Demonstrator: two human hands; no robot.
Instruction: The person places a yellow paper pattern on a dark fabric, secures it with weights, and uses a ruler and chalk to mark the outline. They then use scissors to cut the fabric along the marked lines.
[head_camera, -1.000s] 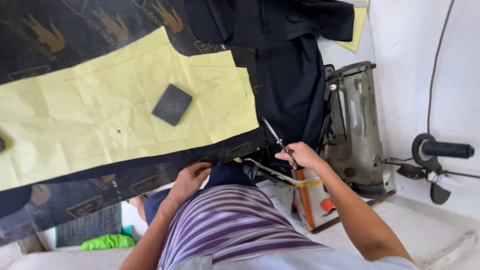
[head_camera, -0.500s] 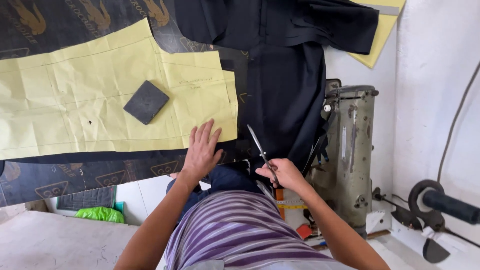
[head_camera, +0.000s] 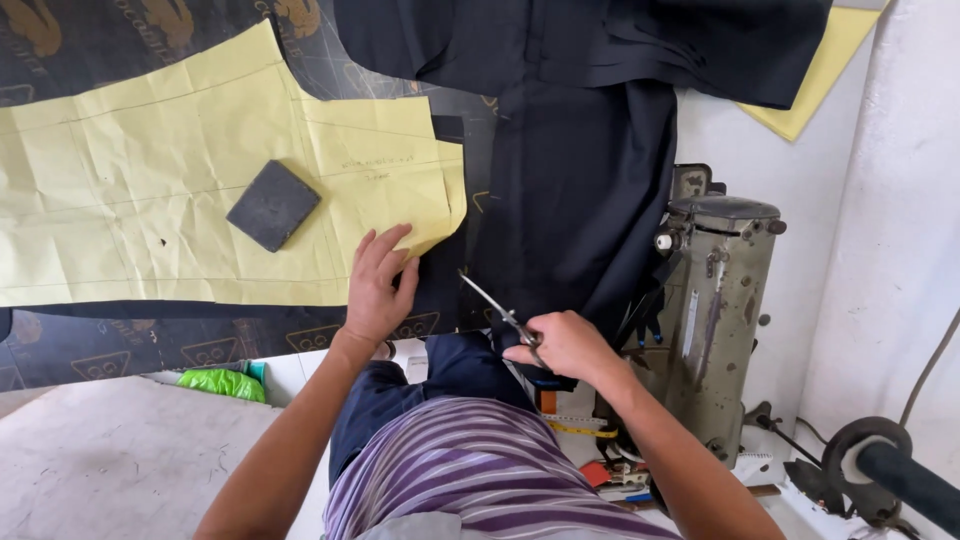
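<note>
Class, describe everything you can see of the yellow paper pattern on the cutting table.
The yellow paper pattern is a large, creased sheet, pale yellow, with thin drawn lines and a little handwriting. It lies flat on dark fabric, its left end running out of view. A dark square weight rests on it. The left hand presses flat on its lower right corner; the scissors in the right hand sit just beyond its edge.
</note>
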